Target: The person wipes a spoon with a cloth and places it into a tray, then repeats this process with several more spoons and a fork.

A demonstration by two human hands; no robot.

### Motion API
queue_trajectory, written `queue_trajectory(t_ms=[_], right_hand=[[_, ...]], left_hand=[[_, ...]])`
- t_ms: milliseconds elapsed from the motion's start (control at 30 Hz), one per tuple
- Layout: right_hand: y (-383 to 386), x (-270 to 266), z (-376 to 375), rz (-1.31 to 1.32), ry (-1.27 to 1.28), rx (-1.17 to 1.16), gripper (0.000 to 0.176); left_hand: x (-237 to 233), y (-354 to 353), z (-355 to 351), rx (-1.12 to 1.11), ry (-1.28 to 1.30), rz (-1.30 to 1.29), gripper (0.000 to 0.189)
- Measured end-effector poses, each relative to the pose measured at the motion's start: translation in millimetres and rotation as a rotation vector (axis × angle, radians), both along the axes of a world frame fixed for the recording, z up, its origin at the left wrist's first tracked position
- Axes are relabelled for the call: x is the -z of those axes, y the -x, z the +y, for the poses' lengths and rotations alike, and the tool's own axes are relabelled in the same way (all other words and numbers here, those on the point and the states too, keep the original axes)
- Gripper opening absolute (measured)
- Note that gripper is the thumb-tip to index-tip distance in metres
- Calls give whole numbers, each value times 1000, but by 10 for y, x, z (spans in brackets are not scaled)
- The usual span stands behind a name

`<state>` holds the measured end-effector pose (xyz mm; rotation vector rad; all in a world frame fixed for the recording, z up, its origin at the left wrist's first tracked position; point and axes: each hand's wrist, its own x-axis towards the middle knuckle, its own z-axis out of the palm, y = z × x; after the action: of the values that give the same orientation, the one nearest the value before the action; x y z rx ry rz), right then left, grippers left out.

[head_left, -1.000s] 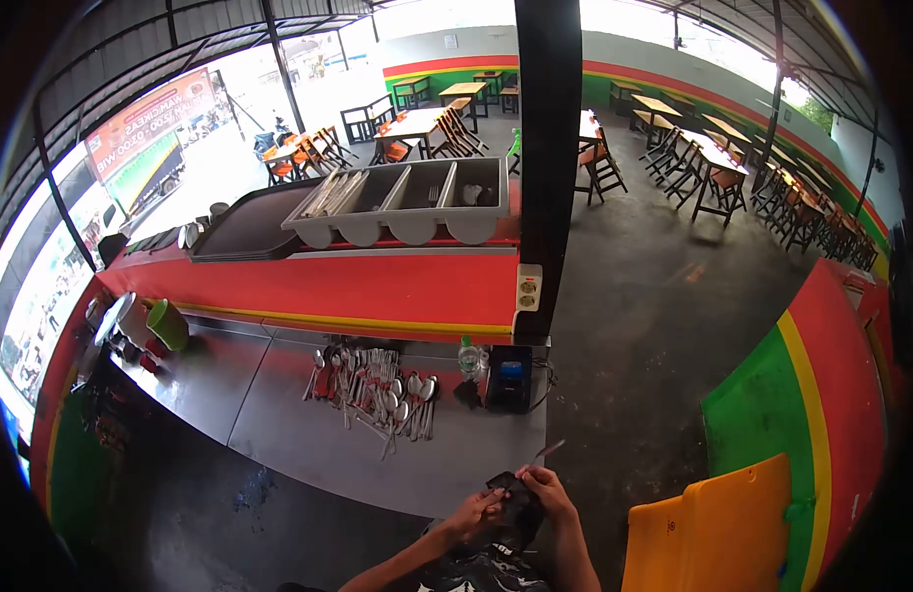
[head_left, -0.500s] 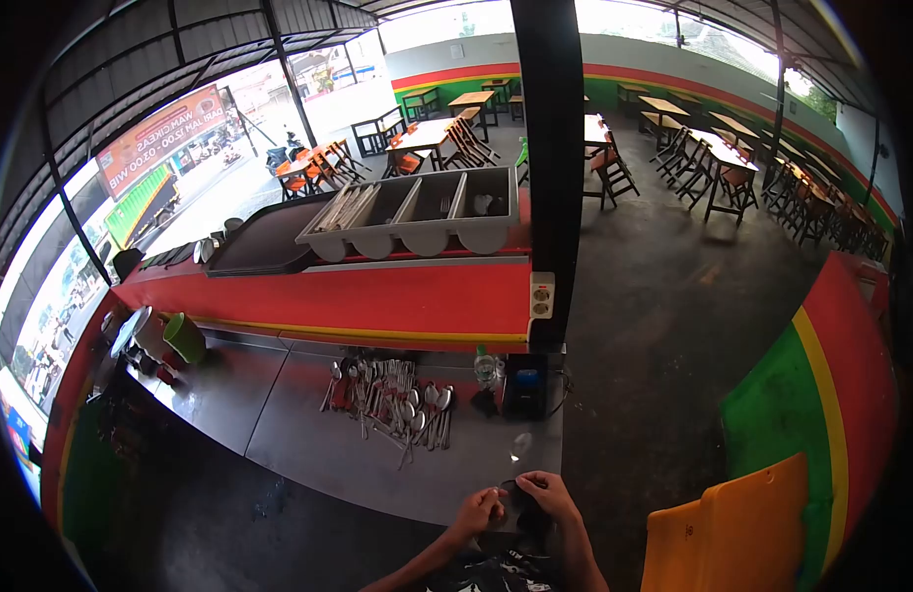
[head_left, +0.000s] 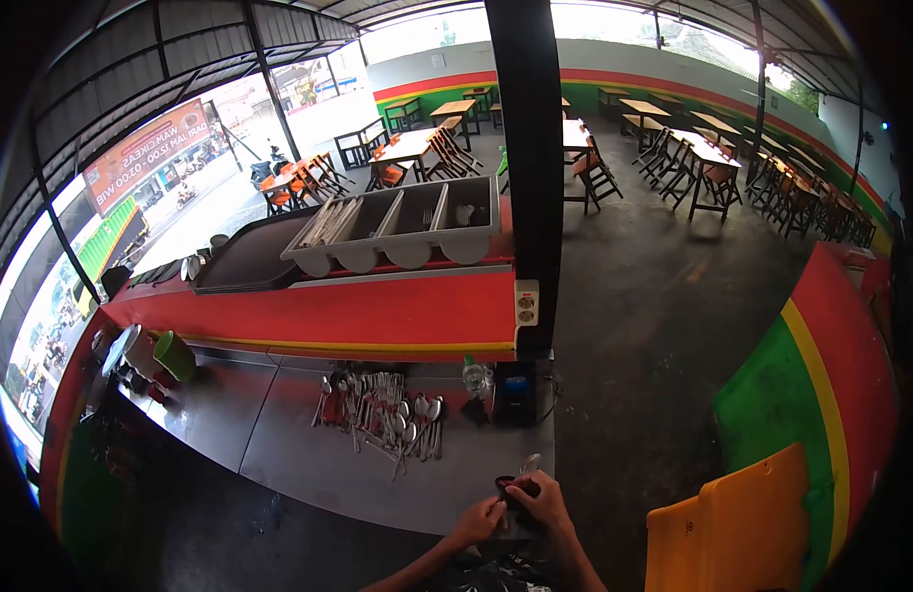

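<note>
At the counter's (head_left: 318,483) near right edge, my two hands work close together. My right hand (head_left: 543,498) is closed, with a shiny spoon (head_left: 531,462) sticking up just beyond its fingers; the spoon's handle is hidden. My left hand (head_left: 484,519) is closed in a pinch beside it, and I cannot tell what is in its fingers. A small dark rounded thing (head_left: 504,482) shows between the hands at the fingertips. Further left lies a loose pile of metal spoons and forks (head_left: 387,409) on the counter.
Beyond the pile stand a clear bottle (head_left: 473,375) and a black device (head_left: 515,395). A grey cutlery tray (head_left: 407,257) with compartments sits on the red ledge (head_left: 358,311) beside a dark tray (head_left: 254,252). A green bucket (head_left: 174,355) is at left, an orange chair (head_left: 732,523) at right.
The spoon has moved slightly right and toward me with my right hand. More of the small dark thing shows between the hands. The view has shifted a little.
</note>
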<state>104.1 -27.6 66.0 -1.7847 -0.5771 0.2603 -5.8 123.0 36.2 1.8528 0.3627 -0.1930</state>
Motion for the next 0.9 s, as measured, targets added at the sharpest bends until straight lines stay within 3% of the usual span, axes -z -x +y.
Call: queue_trajectory(t_ms=[167, 400, 533, 567, 667, 833, 867, 900], right_hand=[[-104, 167, -117, -52, -5, 237, 17], [-386, 712, -383, -220, 84, 524, 14], [-508, 904, -654, 169, -33, 662, 18], [-520, 940, -722, 165, -123, 663, 21], [-515, 794, -826, 225, -186, 772, 22], [-373, 128, -735, 391, -326, 753, 21], [-361, 80, -741, 394, -326, 740, 20], [-381, 102, -701, 204, -274, 711, 18]], left_hand=[[-231, 76, 7, 126, 325, 52, 35], [-305, 95, 79, 255, 406, 95, 39], [-506, 100, -5, 268, 457, 76, 40], [-515, 95, -37, 266, 456, 65, 40], [-343, 43, -82, 281, 422, 53, 40], [-356, -35, -175, 79, 530, -33, 41], [-286, -57, -184, 30, 540, -75, 40], [-304, -82, -194, -55, 577, -73, 40]])
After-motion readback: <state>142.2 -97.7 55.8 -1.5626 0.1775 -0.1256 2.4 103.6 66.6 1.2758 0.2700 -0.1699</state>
